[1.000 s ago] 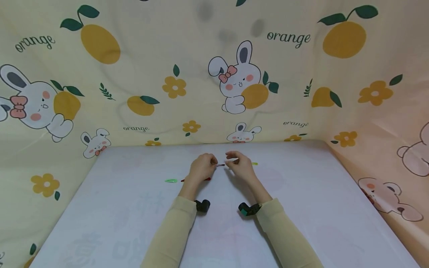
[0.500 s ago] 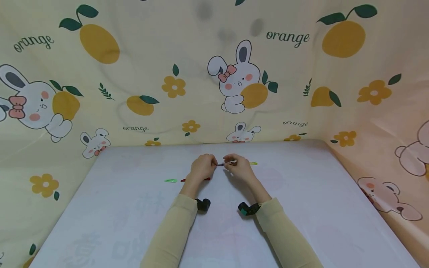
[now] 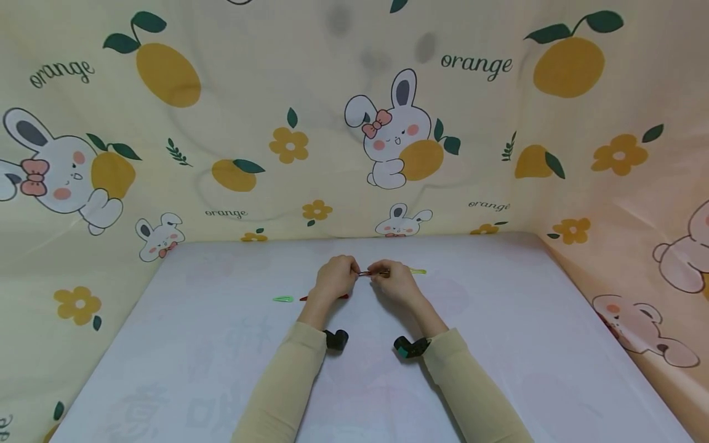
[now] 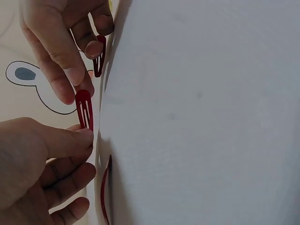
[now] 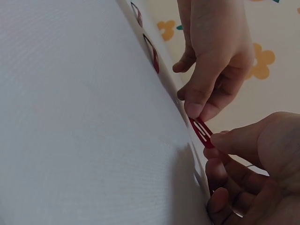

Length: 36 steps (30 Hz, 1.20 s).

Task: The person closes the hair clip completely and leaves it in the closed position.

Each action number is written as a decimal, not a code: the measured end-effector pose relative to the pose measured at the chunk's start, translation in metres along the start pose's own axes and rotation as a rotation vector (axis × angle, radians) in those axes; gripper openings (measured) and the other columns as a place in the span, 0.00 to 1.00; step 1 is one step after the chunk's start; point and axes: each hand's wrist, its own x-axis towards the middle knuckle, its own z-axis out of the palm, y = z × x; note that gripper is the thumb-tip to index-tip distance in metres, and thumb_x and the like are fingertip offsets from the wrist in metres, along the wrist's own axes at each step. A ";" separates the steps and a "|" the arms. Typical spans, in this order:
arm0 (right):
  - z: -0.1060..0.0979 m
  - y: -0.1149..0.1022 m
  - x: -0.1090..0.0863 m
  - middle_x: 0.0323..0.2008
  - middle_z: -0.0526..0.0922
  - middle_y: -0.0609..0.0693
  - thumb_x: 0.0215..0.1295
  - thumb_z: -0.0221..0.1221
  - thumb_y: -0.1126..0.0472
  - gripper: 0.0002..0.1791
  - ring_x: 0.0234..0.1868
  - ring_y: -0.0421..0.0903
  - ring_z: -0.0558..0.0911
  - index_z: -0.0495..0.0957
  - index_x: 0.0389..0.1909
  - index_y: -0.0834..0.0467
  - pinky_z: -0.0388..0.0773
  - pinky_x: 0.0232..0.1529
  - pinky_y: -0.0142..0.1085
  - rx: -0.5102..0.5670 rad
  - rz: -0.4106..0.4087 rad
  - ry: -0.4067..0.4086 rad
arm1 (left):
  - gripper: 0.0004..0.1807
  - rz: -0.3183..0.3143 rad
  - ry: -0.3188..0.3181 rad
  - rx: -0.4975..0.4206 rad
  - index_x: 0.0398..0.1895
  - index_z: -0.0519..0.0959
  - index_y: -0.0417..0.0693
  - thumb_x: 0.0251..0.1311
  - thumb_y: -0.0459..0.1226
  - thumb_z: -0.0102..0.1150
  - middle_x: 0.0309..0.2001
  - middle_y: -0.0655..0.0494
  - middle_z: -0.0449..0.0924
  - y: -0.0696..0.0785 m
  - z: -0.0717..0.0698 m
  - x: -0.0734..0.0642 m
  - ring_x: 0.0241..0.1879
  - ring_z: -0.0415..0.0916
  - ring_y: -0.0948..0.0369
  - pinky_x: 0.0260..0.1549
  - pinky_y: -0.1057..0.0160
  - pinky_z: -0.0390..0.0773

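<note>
A red snap hair clip (image 4: 84, 108) spans the gap between the two hands, above the white table. My left hand (image 3: 336, 275) pinches one end of it between thumb and forefinger. At the other end, the thumb and forefinger of my right hand (image 3: 396, 282) pinch it too, seen best in the right wrist view. A second red clip (image 4: 98, 65) shows at the lower fingers of the right hand, one fingertip overlapping it; I cannot tell how firmly it is held.
On the table (image 3: 354, 381), a green clip (image 3: 283, 299) and red clips (image 5: 152, 54) lie near the left forearm. A yellow clip (image 3: 419, 271) lies just beyond the right hand. Behind rises a printed curtain (image 3: 321, 61) with rabbits and oranges.
My right hand's fingers have come in slightly to the left and closed on the free end of the red clip. The left hand stays almost still, keeping its pinch.
</note>
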 end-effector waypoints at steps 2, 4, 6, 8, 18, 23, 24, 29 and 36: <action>0.000 0.000 0.000 0.48 0.88 0.54 0.70 0.60 0.70 0.11 0.54 0.54 0.85 0.86 0.50 0.60 0.81 0.55 0.48 -0.002 -0.001 0.002 | 0.05 0.003 0.008 0.001 0.38 0.86 0.45 0.70 0.31 0.60 0.39 0.51 0.86 0.000 0.000 0.000 0.36 0.79 0.56 0.36 0.56 0.81; 0.000 -0.001 -0.001 0.47 0.88 0.54 0.70 0.61 0.70 0.11 0.53 0.53 0.85 0.86 0.49 0.60 0.81 0.54 0.48 0.000 -0.004 0.006 | 0.06 0.007 0.015 -0.003 0.39 0.86 0.45 0.70 0.31 0.60 0.40 0.51 0.86 0.001 0.000 -0.001 0.37 0.80 0.56 0.36 0.56 0.81; -0.001 -0.001 -0.001 0.46 0.88 0.54 0.70 0.61 0.70 0.10 0.51 0.53 0.85 0.86 0.48 0.60 0.81 0.51 0.46 -0.001 -0.010 0.013 | 0.06 0.013 0.026 -0.005 0.39 0.86 0.45 0.70 0.31 0.59 0.40 0.51 0.86 0.001 0.000 -0.002 0.37 0.80 0.56 0.37 0.56 0.82; -0.001 -0.002 -0.001 0.46 0.88 0.54 0.70 0.61 0.69 0.10 0.49 0.52 0.85 0.86 0.48 0.60 0.81 0.47 0.43 -0.002 -0.014 0.021 | 0.06 0.017 0.037 -0.006 0.40 0.86 0.45 0.70 0.31 0.59 0.40 0.51 0.86 0.002 -0.001 -0.004 0.38 0.81 0.56 0.37 0.56 0.82; -0.001 -0.006 -0.001 0.42 0.88 0.54 0.71 0.62 0.66 0.06 0.41 0.49 0.84 0.86 0.44 0.59 0.78 0.39 0.37 0.029 -0.032 0.089 | 0.06 0.052 0.104 -0.011 0.40 0.85 0.45 0.68 0.31 0.59 0.40 0.51 0.83 0.008 -0.005 -0.012 0.42 0.80 0.54 0.38 0.55 0.81; -0.003 -0.008 -0.001 0.40 0.88 0.55 0.70 0.63 0.67 0.06 0.39 0.49 0.84 0.85 0.44 0.61 0.78 0.38 0.36 0.056 -0.063 0.118 | 0.04 0.072 0.139 -0.011 0.40 0.85 0.45 0.68 0.32 0.62 0.38 0.53 0.82 0.011 -0.010 -0.016 0.40 0.78 0.56 0.37 0.56 0.79; -0.003 -0.009 -0.001 0.40 0.88 0.55 0.70 0.63 0.67 0.05 0.39 0.49 0.84 0.85 0.43 0.61 0.77 0.38 0.37 0.063 -0.067 0.122 | 0.03 0.072 0.145 -0.011 0.40 0.85 0.45 0.68 0.32 0.62 0.38 0.53 0.82 0.012 -0.011 -0.017 0.40 0.77 0.56 0.36 0.56 0.79; -0.005 -0.016 -0.003 0.39 0.88 0.54 0.70 0.64 0.67 0.05 0.40 0.49 0.84 0.85 0.43 0.60 0.76 0.40 0.36 0.084 -0.085 0.152 | 0.03 0.087 0.184 -0.025 0.40 0.85 0.45 0.68 0.32 0.63 0.38 0.54 0.82 0.017 -0.017 -0.024 0.40 0.76 0.56 0.37 0.56 0.79; -0.008 -0.028 -0.006 0.37 0.87 0.55 0.71 0.62 0.67 0.04 0.37 0.48 0.81 0.84 0.43 0.62 0.76 0.38 0.35 0.124 -0.128 0.196 | 0.02 0.140 0.283 -0.029 0.41 0.85 0.46 0.69 0.33 0.65 0.39 0.53 0.82 0.022 -0.025 -0.031 0.43 0.77 0.54 0.41 0.55 0.79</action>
